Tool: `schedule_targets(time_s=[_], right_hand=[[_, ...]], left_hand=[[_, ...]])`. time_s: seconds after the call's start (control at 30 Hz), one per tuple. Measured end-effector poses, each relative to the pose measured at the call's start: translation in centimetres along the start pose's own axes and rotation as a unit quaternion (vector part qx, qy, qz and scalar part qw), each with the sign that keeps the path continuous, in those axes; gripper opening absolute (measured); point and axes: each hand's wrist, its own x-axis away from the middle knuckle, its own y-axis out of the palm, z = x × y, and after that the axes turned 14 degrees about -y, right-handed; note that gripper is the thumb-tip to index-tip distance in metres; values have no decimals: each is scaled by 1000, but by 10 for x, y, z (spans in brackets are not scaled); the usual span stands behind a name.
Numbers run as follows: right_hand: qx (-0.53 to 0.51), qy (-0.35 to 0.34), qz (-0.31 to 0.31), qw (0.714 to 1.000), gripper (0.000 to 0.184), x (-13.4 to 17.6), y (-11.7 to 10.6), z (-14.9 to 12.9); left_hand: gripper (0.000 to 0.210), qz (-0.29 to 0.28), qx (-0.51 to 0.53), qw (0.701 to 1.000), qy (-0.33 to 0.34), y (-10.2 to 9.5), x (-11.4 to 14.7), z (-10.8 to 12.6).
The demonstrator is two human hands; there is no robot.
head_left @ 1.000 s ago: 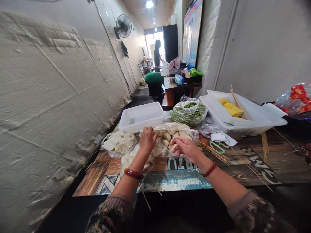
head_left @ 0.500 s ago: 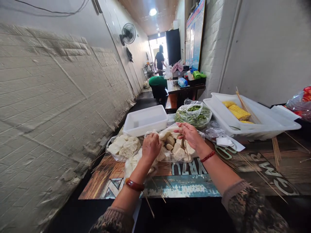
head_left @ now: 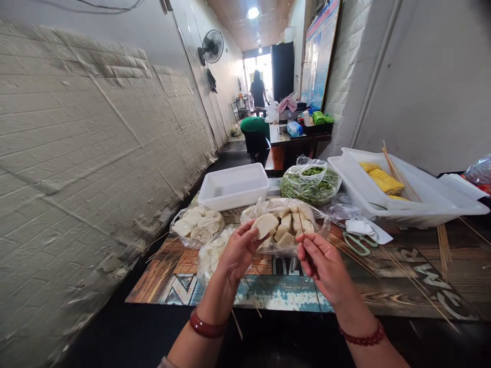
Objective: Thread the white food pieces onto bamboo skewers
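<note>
Currently pinching pale slice by rim in left grip, skewer in right grip; could drop slice through slackening.

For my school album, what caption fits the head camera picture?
Left hand holding a pale slice, right hand a stick, over the table.
</note>
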Motion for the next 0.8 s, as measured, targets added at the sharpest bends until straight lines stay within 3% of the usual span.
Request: schedule_targets(time_s=[0.17, 0.33, 0.5, 0.57, 0.7, 0.8], right_hand=[[3, -5, -12, 1000, 32, 6, 9, 11], [53, -2, -67, 996, 45, 9, 12, 12], [71, -24, -65, 995, 42, 18, 16, 14], [72, -16, -61, 995, 39, 21, 19, 15], [78, 11, -55, 995, 36, 27, 27, 19], [90, 21, -59, 994, 38, 31, 32, 22]], left_hand=[[33, -33, -33, 998, -34, 7, 19, -16], [32, 0, -198, 976, 86, 7, 38, -16], [32, -76, -282, 944, 151, -2, 53, -13], [37, -89, -272, 948, 137, -8, 57, -16], [51, -64, -214, 972, 71, -17, 61, -23], [47, -50, -205, 976, 46, -22, 64, -25]])
